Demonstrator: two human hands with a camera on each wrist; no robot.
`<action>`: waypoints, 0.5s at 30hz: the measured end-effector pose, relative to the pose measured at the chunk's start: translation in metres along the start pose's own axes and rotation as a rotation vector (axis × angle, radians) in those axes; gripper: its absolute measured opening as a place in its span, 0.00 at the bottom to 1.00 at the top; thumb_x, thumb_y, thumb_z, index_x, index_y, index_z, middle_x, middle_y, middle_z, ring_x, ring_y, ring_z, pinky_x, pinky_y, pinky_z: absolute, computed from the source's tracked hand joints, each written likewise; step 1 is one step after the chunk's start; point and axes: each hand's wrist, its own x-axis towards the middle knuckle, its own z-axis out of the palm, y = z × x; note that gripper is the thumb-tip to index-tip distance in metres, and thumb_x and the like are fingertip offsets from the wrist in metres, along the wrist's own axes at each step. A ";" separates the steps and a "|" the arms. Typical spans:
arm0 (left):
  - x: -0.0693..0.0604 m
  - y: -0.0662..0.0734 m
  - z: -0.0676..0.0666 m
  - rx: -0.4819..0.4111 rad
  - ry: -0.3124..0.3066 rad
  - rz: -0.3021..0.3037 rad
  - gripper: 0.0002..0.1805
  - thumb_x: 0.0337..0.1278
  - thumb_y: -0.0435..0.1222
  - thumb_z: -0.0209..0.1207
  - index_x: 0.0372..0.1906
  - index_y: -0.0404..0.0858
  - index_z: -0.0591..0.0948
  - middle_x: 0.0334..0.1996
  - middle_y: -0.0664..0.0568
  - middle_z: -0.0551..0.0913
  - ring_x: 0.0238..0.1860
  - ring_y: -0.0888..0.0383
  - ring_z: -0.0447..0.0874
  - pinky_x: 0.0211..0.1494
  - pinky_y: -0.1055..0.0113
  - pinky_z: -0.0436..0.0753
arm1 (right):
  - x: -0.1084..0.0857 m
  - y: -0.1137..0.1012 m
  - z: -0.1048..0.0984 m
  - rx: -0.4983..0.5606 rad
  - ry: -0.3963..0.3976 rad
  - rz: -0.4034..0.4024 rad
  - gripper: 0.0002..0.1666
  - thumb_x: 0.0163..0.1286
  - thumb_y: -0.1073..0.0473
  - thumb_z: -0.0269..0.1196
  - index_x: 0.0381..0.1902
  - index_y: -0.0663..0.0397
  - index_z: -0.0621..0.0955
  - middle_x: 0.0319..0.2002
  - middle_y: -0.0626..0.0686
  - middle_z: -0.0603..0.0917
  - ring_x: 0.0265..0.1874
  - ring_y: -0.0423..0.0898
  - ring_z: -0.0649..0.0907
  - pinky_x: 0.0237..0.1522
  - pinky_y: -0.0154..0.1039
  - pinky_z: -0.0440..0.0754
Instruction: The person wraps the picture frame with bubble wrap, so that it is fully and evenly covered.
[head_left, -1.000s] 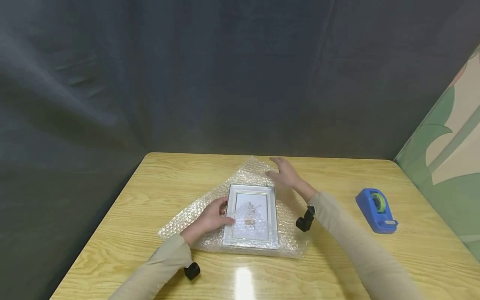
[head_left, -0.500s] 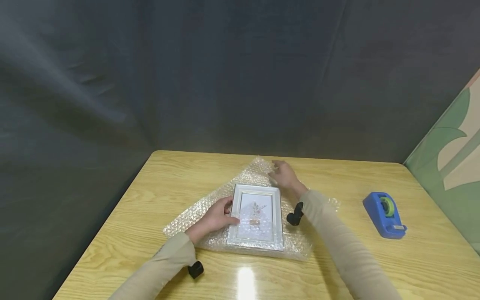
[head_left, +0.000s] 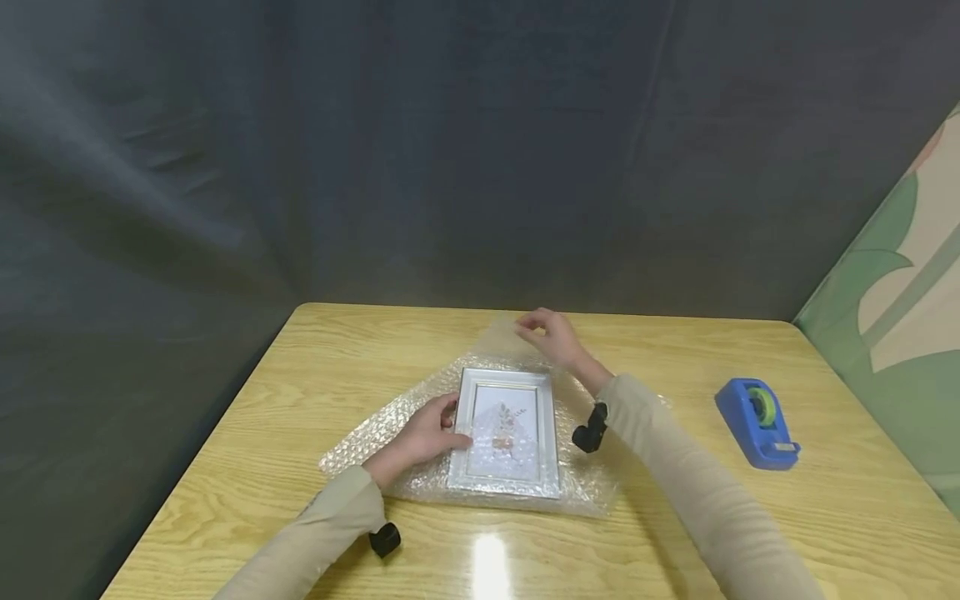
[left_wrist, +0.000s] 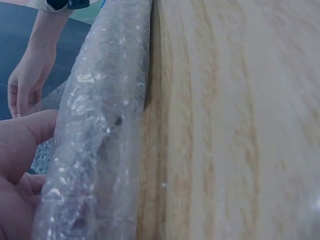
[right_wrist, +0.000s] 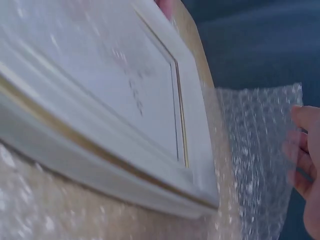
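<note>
A white picture frame (head_left: 504, 433) with a plant print lies on bubble wrap (head_left: 375, 432), its lower part under a layer of the wrap. My left hand (head_left: 425, 432) grips the frame's left edge through the wrap, thumb on top. In the right wrist view, my right hand (right_wrist: 306, 155) pinches the far corner of the wrap (right_wrist: 255, 150), which is lifted beyond the frame's (right_wrist: 192, 120) top edge. The left wrist view has the wrapped edge (left_wrist: 100, 115) beside my left hand (left_wrist: 22, 165).
A blue tape dispenser (head_left: 757, 423) with a green roll stands on the right side of the wooden table (head_left: 247, 467). A dark curtain (head_left: 480, 150) hangs behind the table, and a patterned surface (head_left: 900, 317) is at the right.
My right hand has moved a little left and away to the far corner of the wrap, taken hold of it and raised it. My left hand stays on the frame's left edge.
</note>
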 end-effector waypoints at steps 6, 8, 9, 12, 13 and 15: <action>0.002 -0.001 0.000 -0.018 0.000 0.009 0.47 0.36 0.37 0.70 0.65 0.33 0.60 0.56 0.42 0.71 0.48 0.50 0.72 0.52 0.57 0.76 | -0.005 -0.019 0.006 0.017 -0.031 -0.077 0.09 0.62 0.64 0.60 0.36 0.65 0.82 0.35 0.56 0.83 0.37 0.50 0.80 0.44 0.46 0.79; 0.003 -0.001 0.001 -0.012 0.000 0.009 0.46 0.37 0.37 0.70 0.65 0.33 0.61 0.56 0.42 0.71 0.47 0.50 0.72 0.52 0.57 0.76 | -0.010 -0.024 0.007 0.026 -0.035 -0.091 0.08 0.62 0.65 0.60 0.35 0.65 0.82 0.35 0.56 0.83 0.37 0.50 0.81 0.43 0.45 0.79; 0.003 -0.001 0.001 -0.012 0.001 0.007 0.46 0.37 0.37 0.70 0.65 0.33 0.61 0.56 0.42 0.71 0.48 0.50 0.72 0.52 0.57 0.76 | -0.013 -0.026 0.007 0.031 -0.040 -0.086 0.08 0.63 0.65 0.59 0.35 0.65 0.82 0.35 0.56 0.83 0.37 0.49 0.81 0.43 0.44 0.79; 0.002 0.000 0.000 -0.002 0.004 0.007 0.47 0.37 0.37 0.70 0.65 0.32 0.60 0.56 0.42 0.71 0.48 0.50 0.72 0.52 0.57 0.76 | -0.025 -0.036 0.007 0.054 -0.062 -0.077 0.08 0.64 0.64 0.58 0.36 0.65 0.82 0.36 0.56 0.83 0.38 0.49 0.81 0.45 0.44 0.79; 0.002 0.000 0.000 0.000 0.006 0.009 0.47 0.37 0.37 0.70 0.65 0.32 0.60 0.56 0.42 0.71 0.48 0.50 0.72 0.52 0.57 0.76 | -0.029 -0.039 0.007 0.061 -0.071 -0.071 0.09 0.65 0.64 0.57 0.37 0.64 0.81 0.36 0.56 0.83 0.38 0.49 0.81 0.45 0.44 0.79; 0.002 0.000 -0.001 -0.003 0.008 0.012 0.47 0.37 0.37 0.70 0.65 0.31 0.60 0.56 0.41 0.71 0.47 0.49 0.72 0.52 0.56 0.76 | -0.039 -0.044 0.007 0.074 -0.091 -0.061 0.09 0.66 0.63 0.56 0.38 0.63 0.81 0.37 0.57 0.83 0.39 0.49 0.81 0.46 0.44 0.79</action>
